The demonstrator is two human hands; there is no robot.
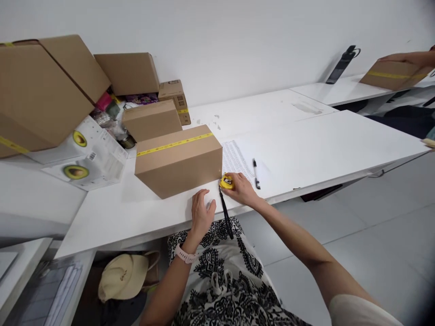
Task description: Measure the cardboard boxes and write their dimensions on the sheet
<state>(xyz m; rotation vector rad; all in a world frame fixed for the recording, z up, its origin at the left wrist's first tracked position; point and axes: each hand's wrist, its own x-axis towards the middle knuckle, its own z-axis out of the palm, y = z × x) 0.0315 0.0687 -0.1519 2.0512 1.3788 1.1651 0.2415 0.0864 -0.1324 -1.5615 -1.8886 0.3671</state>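
My right hand (242,189) grips a yellow tape measure (226,182) at the near right corner of a taped cardboard box (180,170). A black wrist strap (226,213) hangs from the tape measure over the table's front edge. My left hand (202,210) rests near that edge in front of the box, fingers apart and holding nothing. Printed paper (234,156) lies partly behind the box, and a pen (256,173) lies on the paper's right side. Whether any blade is drawn out of the tape measure, I cannot tell.
Several cardboard boxes (152,118) and a white avocado-print box (102,156) crowd the left of the white table (322,145). At the far right stand a dark bottle (340,65) and another taped box (390,74) under another person's hand (396,57). A cap (124,277) sits below the tabletop.
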